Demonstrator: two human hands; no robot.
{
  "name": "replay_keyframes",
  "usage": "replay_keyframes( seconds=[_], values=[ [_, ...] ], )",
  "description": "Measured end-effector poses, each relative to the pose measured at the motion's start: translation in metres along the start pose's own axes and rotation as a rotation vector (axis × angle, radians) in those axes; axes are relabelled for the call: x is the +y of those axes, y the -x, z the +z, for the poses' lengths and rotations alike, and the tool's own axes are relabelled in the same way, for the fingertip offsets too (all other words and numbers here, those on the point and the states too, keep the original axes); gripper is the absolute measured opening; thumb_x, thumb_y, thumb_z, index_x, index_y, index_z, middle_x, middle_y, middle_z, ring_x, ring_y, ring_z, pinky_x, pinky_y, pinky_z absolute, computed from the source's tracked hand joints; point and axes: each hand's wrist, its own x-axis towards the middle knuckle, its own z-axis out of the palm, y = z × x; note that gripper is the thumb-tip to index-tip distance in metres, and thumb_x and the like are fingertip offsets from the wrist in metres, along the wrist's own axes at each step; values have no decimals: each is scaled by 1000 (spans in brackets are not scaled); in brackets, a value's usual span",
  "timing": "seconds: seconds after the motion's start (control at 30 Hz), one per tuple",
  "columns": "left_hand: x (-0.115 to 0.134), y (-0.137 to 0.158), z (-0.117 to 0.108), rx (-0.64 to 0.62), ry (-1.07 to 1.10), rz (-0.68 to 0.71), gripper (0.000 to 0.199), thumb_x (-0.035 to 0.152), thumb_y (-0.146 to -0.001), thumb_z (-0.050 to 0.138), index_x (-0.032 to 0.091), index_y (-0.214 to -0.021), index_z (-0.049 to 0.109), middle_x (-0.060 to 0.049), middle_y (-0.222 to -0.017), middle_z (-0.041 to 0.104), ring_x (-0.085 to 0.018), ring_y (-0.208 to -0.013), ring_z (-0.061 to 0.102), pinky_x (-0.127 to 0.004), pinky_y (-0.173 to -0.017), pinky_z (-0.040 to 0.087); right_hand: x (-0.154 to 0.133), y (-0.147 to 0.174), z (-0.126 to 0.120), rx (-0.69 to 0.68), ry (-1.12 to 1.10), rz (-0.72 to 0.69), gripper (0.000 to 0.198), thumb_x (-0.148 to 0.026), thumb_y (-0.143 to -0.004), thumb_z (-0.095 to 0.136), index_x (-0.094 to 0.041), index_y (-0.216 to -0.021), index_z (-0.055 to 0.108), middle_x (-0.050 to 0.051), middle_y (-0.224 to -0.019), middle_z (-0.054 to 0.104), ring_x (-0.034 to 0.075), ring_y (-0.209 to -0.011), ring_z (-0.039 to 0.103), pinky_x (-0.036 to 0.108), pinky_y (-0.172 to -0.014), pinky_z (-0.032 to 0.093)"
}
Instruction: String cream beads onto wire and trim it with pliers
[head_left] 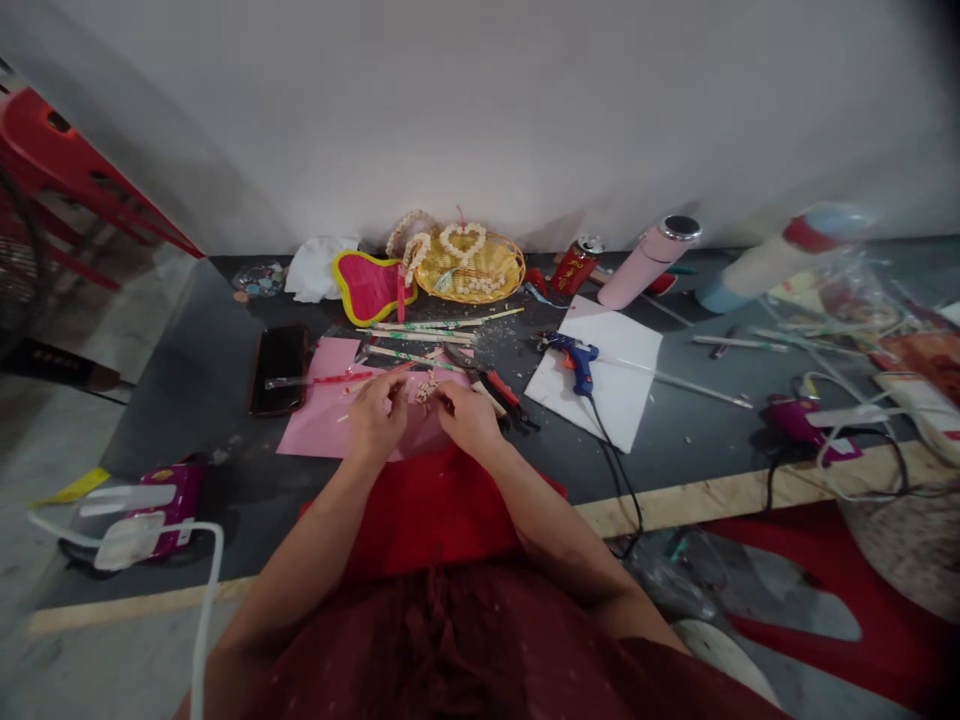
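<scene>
My left hand (379,415) hovers over a pink paper sheet (307,435), thumb and fingers curled into a pinch. Whatever it may grip is too small to make out. Close by on the right, my right hand (471,415) has its fingertips closed on the edge of a small pale, knobbly cluster (426,388), which lies between both hands. Pliers with red handles (501,388) rest just beyond my right hand. Several patterned paper-wrapped sticks (427,335) and pale crumbs are scattered past my fingers. A clear-and-red stick (319,380) reaches from the phone (280,370) toward my left hand.
Right of my hands, a blue glue gun (579,365) lies on a white board (626,400), its cord crossing the table edge. Along the wall stand a yellow woven basket (516,262), a red can (576,265) and a pink flask (649,262). Purple power blocks (176,500) with cables sit at both sides.
</scene>
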Motion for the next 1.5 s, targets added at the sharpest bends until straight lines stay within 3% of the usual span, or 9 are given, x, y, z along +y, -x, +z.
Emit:
replay_keyframes(
  seconds=[0.13, 0.27, 0.43, 0.57, 0.63, 0.77, 1.1, 1.33, 1.5],
  values=[
    [0, 3, 2, -13, 16, 30, 16, 28, -88, 53, 19, -94, 64, -5, -89, 70, -16, -83, 63, -28, -76, 49, 6, -2, 4, 140, -148, -55, 23, -22, -90, 44, -20, -108, 59, 6, -105, 67, 18, -96, 61, 29, -85, 46],
    [-2, 3, 0, 6, 54, -30, 19, 29, -88, 54, 18, -101, 62, -5, -88, 69, -15, -80, 64, -27, -73, 49, 5, 1, -4, 200, -239, -100, 25, -28, -94, 38, -19, -103, 59, 8, -103, 64, 17, -100, 58, 29, -88, 44],
    [-3, 1, -2, 5, 13, 39, 18, 31, -89, 53, 18, -94, 64, -5, -86, 69, -15, -78, 62, -28, -74, 49, 5, 3, -10, 166, -137, -76, 33, -37, -96, 34, -20, -81, 59, 7, -88, 61, 18, -92, 55, 32, -87, 44],
    [-2, 2, 0, -9, -43, 96, 16, 28, -89, 52, 17, -90, 65, -5, -84, 69, -16, -78, 62, -29, -76, 48, 7, 2, -8, 207, -110, -103, 25, -34, -92, 44, -19, -78, 59, 9, -97, 59, 19, -98, 53, 33, -93, 42],
    [-2, 2, 0, -14, -52, 101, 16, 27, -88, 52, 18, -89, 65, -5, -84, 70, -16, -77, 61, -29, -76, 47, 9, 2, -8, 202, -134, -102, 17, -25, -90, 45, -18, -87, 61, 10, -104, 56, 18, -99, 54, 30, -91, 43],
    [-3, 3, 0, -3, -50, 107, 15, 27, -88, 53, 18, -88, 64, -5, -84, 69, -17, -77, 61, -30, -76, 46, 12, 3, -8, 162, -110, -123, 30, -9, -85, 39, -17, -105, 59, 10, -111, 52, 16, -104, 53, 27, -94, 42],
    [1, 2, -2, -12, -69, 125, 17, 29, -90, 51, 19, -90, 65, -5, -90, 72, -18, -83, 65, -32, -80, 47, 14, 2, -6, -87, 104, -73, 28, -8, -84, 43, -15, -102, 63, 10, -107, 55, 19, -102, 53, 29, -91, 43],
    [4, 4, -4, -89, -36, 140, 18, 27, -90, 52, 23, -99, 68, -4, -94, 71, -18, -90, 65, -32, -82, 46, 13, -1, -4, -74, 108, -20, 23, -11, -87, 43, -16, -99, 63, 10, -105, 59, 19, -98, 55, 31, -88, 43],
    [5, 7, 0, -100, 31, 114, 20, 23, -89, 51, 24, -100, 68, -5, -90, 65, -15, -83, 62, -27, -73, 50, 9, 2, -10, 30, -101, -24, 21, -17, -89, 43, -18, -101, 60, 7, -98, 65, 18, -95, 58, 29, -84, 44]
  ],
)
